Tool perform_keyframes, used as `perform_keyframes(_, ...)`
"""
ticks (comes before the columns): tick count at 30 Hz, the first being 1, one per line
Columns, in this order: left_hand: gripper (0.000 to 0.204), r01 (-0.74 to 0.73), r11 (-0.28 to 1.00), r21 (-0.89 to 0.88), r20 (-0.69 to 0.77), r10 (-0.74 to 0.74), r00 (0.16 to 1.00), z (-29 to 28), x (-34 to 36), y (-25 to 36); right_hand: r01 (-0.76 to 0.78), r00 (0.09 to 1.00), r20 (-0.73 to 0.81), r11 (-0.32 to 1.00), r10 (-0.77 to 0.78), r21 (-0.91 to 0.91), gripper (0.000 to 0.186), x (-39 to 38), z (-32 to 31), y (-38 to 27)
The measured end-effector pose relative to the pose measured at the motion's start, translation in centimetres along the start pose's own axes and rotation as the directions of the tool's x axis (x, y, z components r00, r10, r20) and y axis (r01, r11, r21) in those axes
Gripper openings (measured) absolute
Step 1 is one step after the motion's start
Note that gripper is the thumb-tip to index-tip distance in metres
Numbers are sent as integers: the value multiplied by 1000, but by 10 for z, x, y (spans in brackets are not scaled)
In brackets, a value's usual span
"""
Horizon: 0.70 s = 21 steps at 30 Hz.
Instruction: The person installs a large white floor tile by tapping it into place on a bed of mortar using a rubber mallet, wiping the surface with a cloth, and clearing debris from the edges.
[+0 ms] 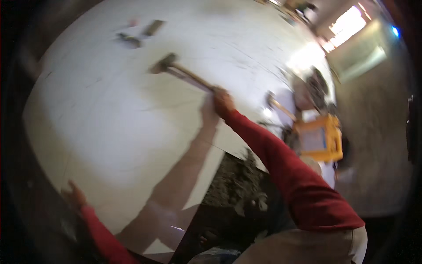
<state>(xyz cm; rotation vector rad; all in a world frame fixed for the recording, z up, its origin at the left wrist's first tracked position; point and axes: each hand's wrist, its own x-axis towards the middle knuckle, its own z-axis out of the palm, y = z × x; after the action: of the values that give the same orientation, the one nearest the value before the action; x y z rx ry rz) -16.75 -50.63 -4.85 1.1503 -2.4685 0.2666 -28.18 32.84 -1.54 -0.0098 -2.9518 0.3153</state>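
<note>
The right hand (223, 103), in a long red sleeve (281, 154), is gripping a mallet with a dark, blocky head and a straight light-brown handle (193, 76), its fingers wrapping around the near end; the mallet is lying out over the pale, glossy, faintly veined tile floor (110, 110), and I am not managing to tell whether its head is touching the surface. The left hand (76, 195) is resting well apart, near the floor's left edge, its fingers looking open and holding nothing visible, though blur is hiding detail. In my judgement, using the mallet well is calling for a loose wrist, light and even taps, and 1 flat face meeting the tile squarely, since hard blows on a rim would be risking chips. The free hand should be lying clear of the head, and the leg in pale trousers (303, 248) clear of the dark, crumbly, soil-like bed (226, 178) beside the tile edge.
</note>
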Motion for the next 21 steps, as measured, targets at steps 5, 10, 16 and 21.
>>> perform_keyframes(5, 102, -115, 993, -20, 202, 117, 972, -4, -83, 80, 157, 929, 370, 925, -19, -347, 31, -43, -112, 152)
perform_keyframes(10, 77, -357, 932, -59, 50, 360, 932, -16, -62, 35, -518, 830, 248, 855, 499, 14, 69, -108, -252, 155)
perform_keyframes(16, 44, -239, 735, -635, 90, 377, 922, -74, -134, 45, -560, 813, -155, 827, 561, 59, 25, -293, -219, 214)
perform_keyframes(21, 41, -193, 688, -700, 1, 271, 963, -82, -156, 45, -567, 820, 49, 797, 570, 209, 24, -352, -195, 174)
